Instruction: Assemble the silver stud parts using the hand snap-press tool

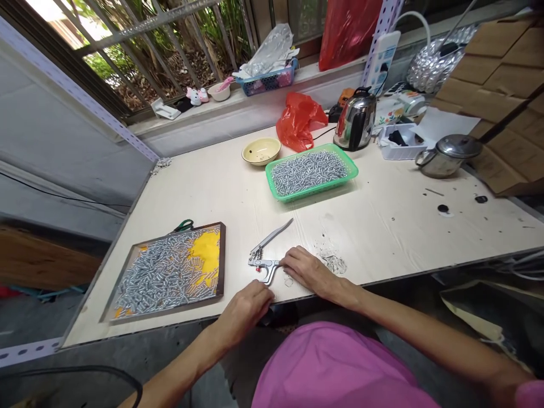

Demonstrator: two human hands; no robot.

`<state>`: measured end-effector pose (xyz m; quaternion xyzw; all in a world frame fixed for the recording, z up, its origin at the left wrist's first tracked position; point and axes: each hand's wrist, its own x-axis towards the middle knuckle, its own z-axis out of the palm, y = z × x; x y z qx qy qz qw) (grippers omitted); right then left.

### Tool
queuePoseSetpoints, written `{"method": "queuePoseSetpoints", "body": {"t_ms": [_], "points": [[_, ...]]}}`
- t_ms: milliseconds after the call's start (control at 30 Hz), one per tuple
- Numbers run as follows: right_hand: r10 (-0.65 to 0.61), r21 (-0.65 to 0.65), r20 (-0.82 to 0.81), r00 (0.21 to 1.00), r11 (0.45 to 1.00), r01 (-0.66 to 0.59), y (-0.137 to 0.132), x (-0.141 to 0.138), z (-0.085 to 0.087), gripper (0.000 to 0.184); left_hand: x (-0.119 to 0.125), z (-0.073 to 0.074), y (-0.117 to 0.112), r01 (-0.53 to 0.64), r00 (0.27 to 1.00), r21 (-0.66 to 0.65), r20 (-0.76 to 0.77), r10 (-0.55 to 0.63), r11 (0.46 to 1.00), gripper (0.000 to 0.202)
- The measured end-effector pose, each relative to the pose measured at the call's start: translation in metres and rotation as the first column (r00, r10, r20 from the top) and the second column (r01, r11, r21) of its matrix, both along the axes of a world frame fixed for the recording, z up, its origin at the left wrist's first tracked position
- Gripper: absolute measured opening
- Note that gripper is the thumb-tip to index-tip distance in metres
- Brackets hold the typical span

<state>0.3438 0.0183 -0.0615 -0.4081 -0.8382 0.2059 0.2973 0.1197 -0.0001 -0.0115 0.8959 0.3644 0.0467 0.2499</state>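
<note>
Silver snap pliers (266, 264) with a spring and a small red part lie near the table's front edge, one long handle angled up and away. My right hand (309, 273) rests palm-down to their right, its bent fingers closed over the end of the other handle. Just below the C-shaped jaw, my left hand (249, 306) sits at the table edge with its fingers curled together. Whatever is in those fingertips is hidden. Left of my hands, a shallow wooden-sided tray (222, 258) holds many small silver tube-like pieces over a yellow base.
A green basket (314, 192) full of similar silver pieces stands behind the pliers. Beyond are a cream bowl (261, 152), a red plastic bag (300, 119) and a steel kettle (356, 120). Green-handled scissors (184, 225) lie behind the tray. A lidded pot (450, 156) stands right.
</note>
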Motion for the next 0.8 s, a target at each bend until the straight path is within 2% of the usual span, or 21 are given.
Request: {"method": "queuePoseSetpoints", "body": {"t_ms": [33, 67, 133, 167, 233, 300, 400, 567, 667, 800], "points": [[-0.001, 0.003, 0.000, 1.000, 1.000, 0.001, 0.000, 0.000, 0.000, 0.014, 0.001, 0.001, 0.001, -0.168, 0.983, -0.041, 0.061, 0.171, 0.985, 0.016], [-0.003, 0.002, 0.001, 1.000, 1.000, 0.003, 0.000, 0.000, 0.000, 0.014, 0.002, 0.001, 0.004, -0.343, 0.930, -0.100, 0.101, 0.353, 0.934, 0.014], [-0.009, 0.000, -0.001, 1.000, 1.000, 0.009, 0.000, -0.001, -0.001, 0.014, 0.005, 0.002, 0.010, -0.613, 0.750, -0.264, 0.101, 0.654, 0.745, 0.017], [-0.010, -0.003, -0.003, 1.000, 1.000, 0.010, 0.000, -0.001, -0.001, 0.014, 0.005, 0.002, 0.014, -0.683, 0.662, -0.358, 0.067, 0.747, 0.637, 0.022], [-0.009, -0.006, -0.010, 1.000, 1.000, 0.008, -0.001, -0.001, -0.001, 0.015, 0.005, 0.001, 0.020, -0.711, 0.548, -0.529, -0.004, 0.837, 0.463, 0.030], [-0.007, -0.008, -0.012, 1.000, 1.000, 0.007, -0.001, -0.001, -0.001, 0.015, 0.004, -0.002, 0.024, -0.687, 0.482, -0.635, -0.034, 0.876, 0.353, 0.035], [-0.010, -0.005, -0.010, 1.000, 1.000, 0.010, -0.001, -0.001, -0.001, 0.015, 0.003, -0.006, 0.024, -0.651, 0.438, -0.706, -0.049, 0.898, 0.280, 0.040], [-0.013, -0.002, 0.000, 1.000, 1.000, 0.013, -0.002, -0.001, -0.002, 0.014, 0.003, -0.012, 0.025, -0.596, 0.417, -0.784, -0.116, 0.901, 0.175, 0.041], [-0.012, 0.003, 0.014, 1.000, 1.000, 0.012, -0.002, -0.001, -0.002, 0.014, 0.004, -0.015, 0.027, -0.595, 0.407, -0.784, -0.106, 0.907, 0.176, 0.040], [-0.011, 0.011, 0.014, 1.000, 1.000, 0.011, -0.002, -0.001, -0.002, 0.014, 0.002, -0.016, 0.029, -0.583, 0.445, -0.788, -0.106, 0.889, 0.198, 0.038]]}}
